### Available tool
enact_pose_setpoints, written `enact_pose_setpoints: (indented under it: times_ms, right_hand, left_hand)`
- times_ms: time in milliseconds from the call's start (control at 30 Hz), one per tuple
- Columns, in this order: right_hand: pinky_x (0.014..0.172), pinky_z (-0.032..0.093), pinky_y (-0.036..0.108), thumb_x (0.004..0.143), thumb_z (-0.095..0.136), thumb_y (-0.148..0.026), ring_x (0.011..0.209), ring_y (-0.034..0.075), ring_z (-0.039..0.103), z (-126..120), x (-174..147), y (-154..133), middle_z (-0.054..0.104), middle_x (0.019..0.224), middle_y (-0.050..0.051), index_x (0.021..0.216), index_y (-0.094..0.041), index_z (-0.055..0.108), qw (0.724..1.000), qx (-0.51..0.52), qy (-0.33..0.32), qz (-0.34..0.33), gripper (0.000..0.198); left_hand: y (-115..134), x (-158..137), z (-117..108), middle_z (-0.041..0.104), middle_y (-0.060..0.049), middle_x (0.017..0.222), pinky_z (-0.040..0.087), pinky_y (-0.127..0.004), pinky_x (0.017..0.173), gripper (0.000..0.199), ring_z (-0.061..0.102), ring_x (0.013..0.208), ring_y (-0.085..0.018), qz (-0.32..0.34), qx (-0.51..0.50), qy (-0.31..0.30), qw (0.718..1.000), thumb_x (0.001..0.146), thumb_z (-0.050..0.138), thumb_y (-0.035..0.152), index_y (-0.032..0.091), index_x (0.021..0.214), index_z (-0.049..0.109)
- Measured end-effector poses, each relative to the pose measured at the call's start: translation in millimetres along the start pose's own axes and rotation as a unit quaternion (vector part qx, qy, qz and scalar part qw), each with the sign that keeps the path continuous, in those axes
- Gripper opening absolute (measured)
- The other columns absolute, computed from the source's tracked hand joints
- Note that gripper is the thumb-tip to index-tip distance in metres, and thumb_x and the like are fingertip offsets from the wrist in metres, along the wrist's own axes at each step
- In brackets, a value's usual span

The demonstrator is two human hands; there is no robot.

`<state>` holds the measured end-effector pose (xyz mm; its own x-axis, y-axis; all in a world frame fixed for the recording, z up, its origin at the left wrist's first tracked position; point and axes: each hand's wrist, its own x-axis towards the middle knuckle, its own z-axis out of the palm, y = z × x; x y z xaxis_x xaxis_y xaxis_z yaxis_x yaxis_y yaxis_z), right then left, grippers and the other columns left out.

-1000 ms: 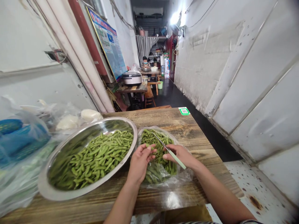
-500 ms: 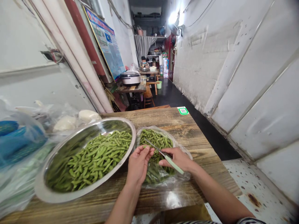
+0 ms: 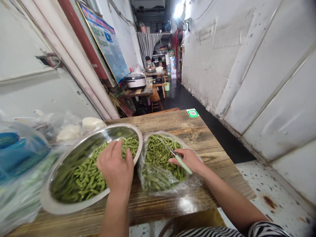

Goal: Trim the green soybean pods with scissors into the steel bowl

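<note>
My left hand (image 3: pixel 116 166) is over the near right part of the metal bowl (image 3: pixel 48 204), palm down, with its thumb apart from the fingers. Green soybean pods (image 3: pixel 90 179) are heaped in that bowl, and the hand covers some of them. No pod shows in its fingers. My right hand (image 3: pixel 189 160) is closed around scissors with pale green handles (image 3: pixel 184 165). Their blades point up and left across a clear plastic bag (image 3: pixel 195 184) of more pods (image 3: pixel 160 153), which lies open right of the bowl.
Bowl and bag rest on a wooden table (image 3: pixel 209 141) with a green QR code card (image 3: pixel 192 113) at its far corner. Plastic bags (image 3: pixel 22 158) crowd the left side. Farther back are a rice cooker (image 3: pixel 135 80) and a seated person (image 3: pixel 149 64).
My left hand has moved left from the scissor tips to over the bowl, and its pinched fingers have spread. My right hand keeps the scissors above the bag. The view has shifted slightly.
</note>
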<state>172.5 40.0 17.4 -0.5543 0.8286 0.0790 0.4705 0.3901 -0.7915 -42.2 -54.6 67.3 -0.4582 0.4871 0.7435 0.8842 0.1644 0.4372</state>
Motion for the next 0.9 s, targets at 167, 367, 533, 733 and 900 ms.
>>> enact_pose_setpoints:
  times_ms: [167,367,533,733,900]
  right_hand:
    - [0.048,0.026,0.020,0.070,0.061,-0.056,0.053,0.011,0.040,-2,0,-1,0.047,0.055,-0.003,0.073,-0.017,0.064,1.000,-0.016,-0.003,0.012,0.040]
    - [0.048,0.025,0.020,0.070,0.062,-0.055,0.053,0.010,0.039,-2,-1,-5,0.047,0.055,-0.004,0.075,-0.017,0.066,1.000,-0.021,-0.011,0.009,0.039]
    - [0.048,0.025,0.020,0.069,0.063,-0.055,0.053,0.010,0.041,0,-1,-5,0.050,0.056,-0.003,0.078,-0.017,0.068,1.000,-0.018,-0.021,0.003,0.039]
    - [0.049,0.027,0.020,0.069,0.064,-0.055,0.054,0.012,0.044,3,-1,-4,0.054,0.057,-0.002,0.077,-0.017,0.068,0.999,-0.025,-0.019,0.003,0.039]
    - [0.051,0.030,0.021,0.069,0.063,-0.056,0.057,0.012,0.047,3,-3,-6,0.058,0.062,-0.001,0.085,-0.019,0.069,1.000,-0.017,-0.014,-0.007,0.041]
  left_hand:
    - [13,-6,14,0.066,-0.014,0.099,0.041,-0.041,0.087,0.025,0.061,0.096,-0.026,0.148,0.124,-0.275,0.942,0.082,0.043,0.011,0.015,0.091,0.066]
    - [27,-28,34,0.063,-0.016,0.090,0.045,-0.033,0.068,0.031,0.061,0.083,-0.026,0.168,0.234,-0.423,0.859,0.080,0.034,0.001,0.011,0.082,0.064]
    - [20,-27,36,0.062,-0.015,0.089,0.044,-0.030,0.066,0.034,0.062,0.077,-0.022,0.145,0.255,-0.419,0.859,0.080,0.030,-0.002,0.009,0.088,0.062]
    - [13,-38,49,0.063,-0.014,0.089,0.045,-0.035,0.075,0.028,0.061,0.084,-0.025,0.107,0.090,-0.311,0.940,0.088,0.037,0.021,0.013,0.082,0.063]
    - [21,-45,54,0.066,-0.009,0.092,0.049,-0.030,0.062,0.024,0.065,0.077,-0.021,-0.139,-0.317,-0.289,0.893,0.088,0.040,0.039,0.021,0.092,0.056]
